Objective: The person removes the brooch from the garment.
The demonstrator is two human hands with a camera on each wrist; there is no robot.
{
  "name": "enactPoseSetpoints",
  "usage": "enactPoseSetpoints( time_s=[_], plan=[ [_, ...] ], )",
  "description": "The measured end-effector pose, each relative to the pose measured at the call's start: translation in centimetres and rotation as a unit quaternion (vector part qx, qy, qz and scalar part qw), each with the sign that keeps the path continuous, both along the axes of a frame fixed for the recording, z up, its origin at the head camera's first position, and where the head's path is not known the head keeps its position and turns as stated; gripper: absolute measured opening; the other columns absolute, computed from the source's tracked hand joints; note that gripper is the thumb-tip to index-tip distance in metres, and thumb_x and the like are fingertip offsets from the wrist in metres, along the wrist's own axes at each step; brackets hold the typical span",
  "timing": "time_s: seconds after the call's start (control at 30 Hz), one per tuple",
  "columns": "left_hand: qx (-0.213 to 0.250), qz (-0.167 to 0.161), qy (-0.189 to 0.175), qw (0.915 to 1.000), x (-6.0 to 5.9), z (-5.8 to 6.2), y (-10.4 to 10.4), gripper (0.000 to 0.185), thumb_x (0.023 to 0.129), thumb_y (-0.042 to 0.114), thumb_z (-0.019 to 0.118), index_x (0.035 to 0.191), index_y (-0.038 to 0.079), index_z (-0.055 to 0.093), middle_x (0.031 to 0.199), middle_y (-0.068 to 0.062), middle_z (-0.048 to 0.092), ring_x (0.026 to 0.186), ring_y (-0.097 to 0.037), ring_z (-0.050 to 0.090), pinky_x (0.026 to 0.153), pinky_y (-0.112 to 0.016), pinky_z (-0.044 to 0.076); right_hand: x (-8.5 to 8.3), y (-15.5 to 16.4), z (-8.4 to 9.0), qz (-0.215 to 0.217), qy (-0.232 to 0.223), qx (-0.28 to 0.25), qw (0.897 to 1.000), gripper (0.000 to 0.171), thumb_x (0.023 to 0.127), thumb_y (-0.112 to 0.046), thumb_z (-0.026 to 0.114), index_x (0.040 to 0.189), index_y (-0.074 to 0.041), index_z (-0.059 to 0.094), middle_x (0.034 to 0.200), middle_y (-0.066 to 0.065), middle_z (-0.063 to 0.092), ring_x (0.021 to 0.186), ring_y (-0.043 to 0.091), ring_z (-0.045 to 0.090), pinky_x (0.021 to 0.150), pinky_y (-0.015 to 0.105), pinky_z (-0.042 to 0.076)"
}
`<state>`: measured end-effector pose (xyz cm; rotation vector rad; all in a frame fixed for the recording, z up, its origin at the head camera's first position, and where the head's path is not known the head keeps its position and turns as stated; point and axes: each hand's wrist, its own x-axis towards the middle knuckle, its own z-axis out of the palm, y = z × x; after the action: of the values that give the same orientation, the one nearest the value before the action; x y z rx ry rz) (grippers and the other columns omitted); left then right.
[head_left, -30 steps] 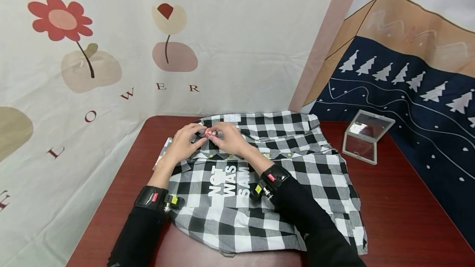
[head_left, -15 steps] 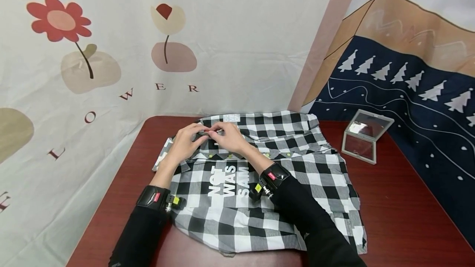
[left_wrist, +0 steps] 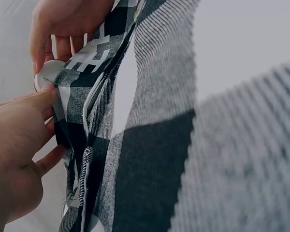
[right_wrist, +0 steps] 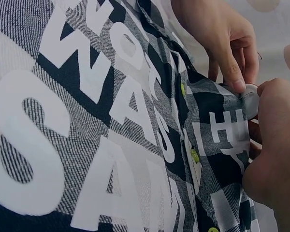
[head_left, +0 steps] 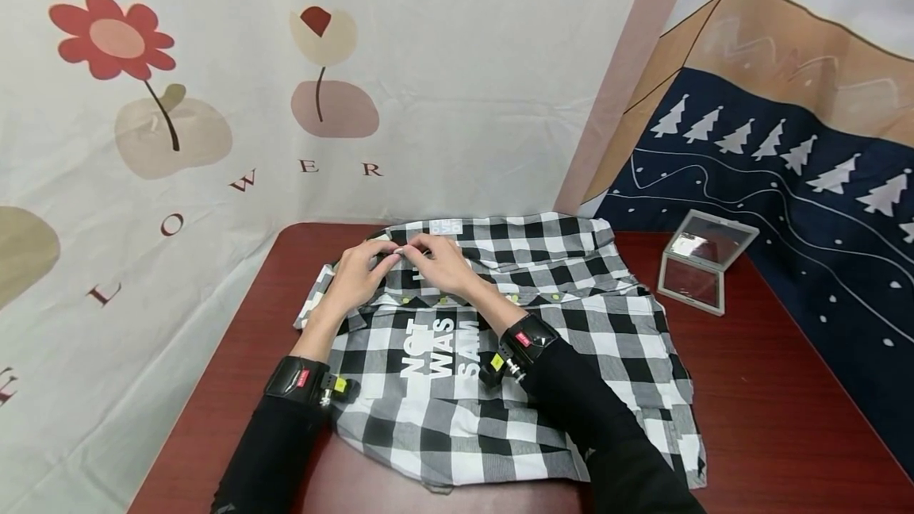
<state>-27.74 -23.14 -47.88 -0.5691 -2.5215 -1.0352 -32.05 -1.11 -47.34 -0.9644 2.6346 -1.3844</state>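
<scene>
Since a second ago, the little red thing that showed between the fingertips was gone from the head view, and both hands had closed in a touch tighter on the shirt's placket. Otherwise nothing on the worktop [head_left: 785,419] had shifted.

So at this moment the left hand [head_left: 355,274] and right hand [head_left: 444,264] met near the collar end of the black and white checked shirt [head_left: 543,355], which lay spread flat across the worktop. From the wrist cams you could see a small round pale disc [right_wrist: 250,100], looked like a pin badge or a button, I couldn't tell which. The left hand pinched the fabric edge with its thumb pressed right against that disc, and the right hand had its fingers curled round the disc and the cloth from the other side. Both hands were grasping, neither was loose.

Little yellow-green buttons [right_wrist: 195,155] ran down the placket just below, next to the big white lettering [head_left: 439,347].

My take on doing this bit well: keep the cloth taut between the two pinches so the disc doesn't wander, work through one layer only, and keep the fingertips beside any pin point, not in front of it. Small moves, no tugging, since the shirt would bunch easily.

Off to the right sat a small mirrored box [head_left: 703,262], well apart from the shirt.
</scene>
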Motion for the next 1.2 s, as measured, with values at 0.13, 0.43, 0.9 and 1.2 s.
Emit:
enactPoseSetpoints(
  time_s=[0.13, 0.43, 0.9, 1.2],
  plan=[
    [0.007, 0.002, -0.006, 1.0000, -0.1, -0.1, 0.0, 0.023, 0.109, 0.011, 0.076, 0.127, -0.002, 0.080, 0.126, -0.024, 0.081, 0.120, -0.044, 0.077, 0.103, -0.062, 0.062, 0.0, 0.0, 0.0, -0.002, 0.000, 0.004, 1.000, 0.041, 0.119, -0.042, 0.054, 0.131, -0.012, 0.079, 0.126, 0.008, 0.082, 0.105, 0.022, 0.075, 0.101, 0.045, 0.064],
    [0.009, -0.001, -0.007, 0.9999, -0.1, 0.0, 0.1, 0.021, 0.109, 0.011, 0.076, 0.125, -0.002, 0.081, 0.124, -0.024, 0.082, 0.116, -0.043, 0.078, 0.102, -0.062, 0.062, -0.2, 0.3, -0.1, 0.008, 0.004, 0.016, 1.000, 0.041, 0.120, -0.043, 0.053, 0.133, -0.014, 0.078, 0.124, 0.007, 0.081, 0.096, 0.020, 0.074, 0.094, 0.041, 0.063],
    [-0.109, 0.026, 0.016, 0.9936, 0.1, 1.6, 0.5, 0.020, 0.110, 0.021, 0.075, 0.119, 0.004, 0.084, 0.112, -0.016, 0.084, 0.098, -0.036, 0.074, 0.087, -0.055, 0.058, 0.2, 1.1, 0.7, -0.002, 0.265, 0.166, 0.950, 0.037, 0.115, -0.030, 0.069, 0.143, -0.007, 0.074, 0.138, 0.012, 0.080, 0.131, 0.032, 0.074, 0.120, 0.049, 0.056],
    [-0.206, 0.041, 0.068, 0.9753, 0.4, 2.6, 1.2, 0.019, 0.110, 0.022, 0.075, 0.118, 0.007, 0.083, 0.113, -0.011, 0.085, 0.108, -0.035, 0.077, 0.095, -0.056, 0.059, 0.6, 1.0, 1.2, -0.020, 0.355, 0.225, 0.907, 0.022, 0.115, -0.029, 0.068, 0.128, -0.014, 0.079, 0.121, 0.004, 0.084, 0.119, 0.027, 0.075, 0.111, 0.045, 0.058]
  ],
)
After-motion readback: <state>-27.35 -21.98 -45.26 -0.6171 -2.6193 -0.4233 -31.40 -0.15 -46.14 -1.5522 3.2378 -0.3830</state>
